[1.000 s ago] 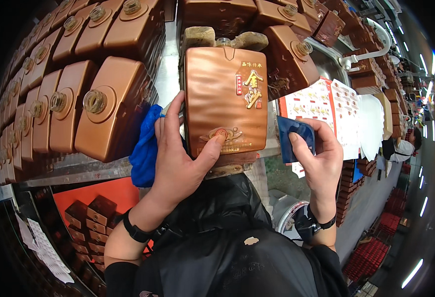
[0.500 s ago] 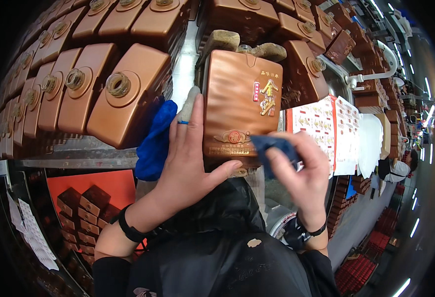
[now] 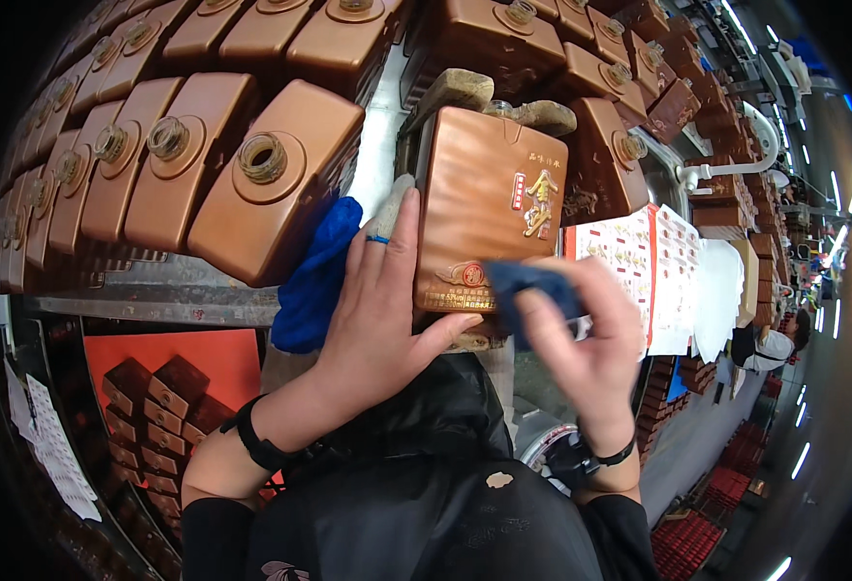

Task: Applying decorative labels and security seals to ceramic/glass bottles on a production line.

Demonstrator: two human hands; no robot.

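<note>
A square copper-brown bottle with gold raised lettering lies with its decorated face toward me, held between tan padded blocks. My left hand rests along its left edge, fingers stretched out and thumb at the lower edge. A pale finger cover with a blue band sits on one of its fingers. In my right hand a folded dark blue cloth is pinched between thumb and fingers. The cloth touches the lower right of the bottle's face and covers the edge of the round red emblem.
Rows of similar open-necked bottles fill the upper left, with more at the upper right. A bright blue cloth lies beside my left hand. Printed sheets and a white curved pipe are to the right. Small brown boxes stand on a red sheet.
The bottle and its surroundings appear shifted slightly right in view. Relative to the bottle, the dark cloth has moved left, onto the emblem's edge. My left hand stays against the bottle's side.
</note>
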